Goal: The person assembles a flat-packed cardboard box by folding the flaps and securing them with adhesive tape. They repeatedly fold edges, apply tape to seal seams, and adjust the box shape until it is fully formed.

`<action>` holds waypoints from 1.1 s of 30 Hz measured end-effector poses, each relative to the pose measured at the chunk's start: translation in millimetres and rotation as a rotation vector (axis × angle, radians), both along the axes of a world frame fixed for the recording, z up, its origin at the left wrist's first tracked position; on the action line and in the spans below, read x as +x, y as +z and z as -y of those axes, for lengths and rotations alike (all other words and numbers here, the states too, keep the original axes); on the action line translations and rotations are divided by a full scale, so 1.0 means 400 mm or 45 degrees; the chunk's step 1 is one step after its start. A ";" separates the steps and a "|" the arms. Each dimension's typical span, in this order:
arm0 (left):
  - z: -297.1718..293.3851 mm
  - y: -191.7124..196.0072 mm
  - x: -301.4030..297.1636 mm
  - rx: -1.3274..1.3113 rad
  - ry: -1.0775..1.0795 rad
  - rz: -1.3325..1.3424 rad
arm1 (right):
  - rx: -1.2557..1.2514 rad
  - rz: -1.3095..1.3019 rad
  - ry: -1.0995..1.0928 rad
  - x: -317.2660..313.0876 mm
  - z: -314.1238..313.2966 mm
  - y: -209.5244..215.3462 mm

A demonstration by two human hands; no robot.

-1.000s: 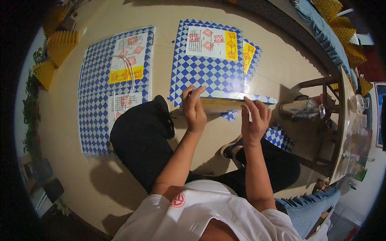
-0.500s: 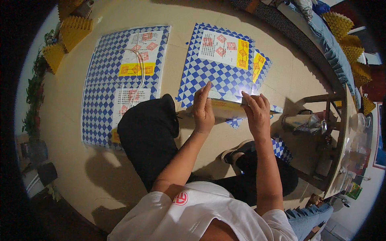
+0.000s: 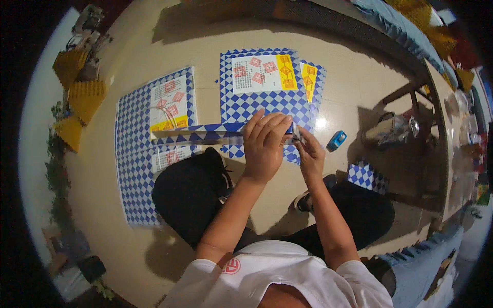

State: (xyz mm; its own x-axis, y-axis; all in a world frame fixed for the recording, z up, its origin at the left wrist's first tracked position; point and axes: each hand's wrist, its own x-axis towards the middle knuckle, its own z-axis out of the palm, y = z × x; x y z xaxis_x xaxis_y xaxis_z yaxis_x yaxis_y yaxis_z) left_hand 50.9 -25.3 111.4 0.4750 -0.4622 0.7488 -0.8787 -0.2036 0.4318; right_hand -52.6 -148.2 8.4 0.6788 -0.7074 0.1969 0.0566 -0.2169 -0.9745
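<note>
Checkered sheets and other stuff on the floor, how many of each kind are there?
Blue-and-white checkered sheets lying flat: 3, left, middle, and one peeking out behind.
Long folded strip in both hands: 1.
Small checkered piece by the knee: 1.
Small blue thing on the floor: 1.
Total: 6.

Warm, dim indoor light; glare spot on the floor [image 3: 322,123]; heavy fisheye bending, black vignette at the corners
</note>
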 end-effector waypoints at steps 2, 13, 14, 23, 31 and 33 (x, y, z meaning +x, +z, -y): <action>0.011 -0.070 -0.011 0.068 -0.007 -0.014 | 0.159 -0.038 -0.008 -0.012 -0.019 -0.046; 0.126 -0.251 -0.092 0.274 -0.063 0.009 | 0.076 -0.167 -0.160 -0.073 0.019 -0.184; 0.135 -0.260 -0.098 0.297 -0.059 0.003 | 0.040 -0.147 -0.192 -0.076 0.018 -0.188; 0.217 -0.333 -0.096 0.294 -0.308 -0.139 | -0.210 -0.126 -0.463 -0.087 0.025 -0.211; 0.187 -0.411 -0.082 0.411 -0.237 -0.196 | -0.539 -0.092 -0.445 -0.065 -0.002 -0.233; 0.191 -0.422 -0.072 0.369 -0.301 -0.254 | -0.294 -0.133 -0.456 -0.064 -0.012 -0.233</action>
State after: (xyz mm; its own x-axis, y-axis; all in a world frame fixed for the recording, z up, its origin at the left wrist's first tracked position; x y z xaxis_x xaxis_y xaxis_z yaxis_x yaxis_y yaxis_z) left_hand 22.1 -101.8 -57.2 0.4533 -0.7537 0.4758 -0.8205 -0.1443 0.5531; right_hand -78.2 -143.4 -85.0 0.4234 -0.8472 0.3209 -0.1581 -0.4179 -0.8946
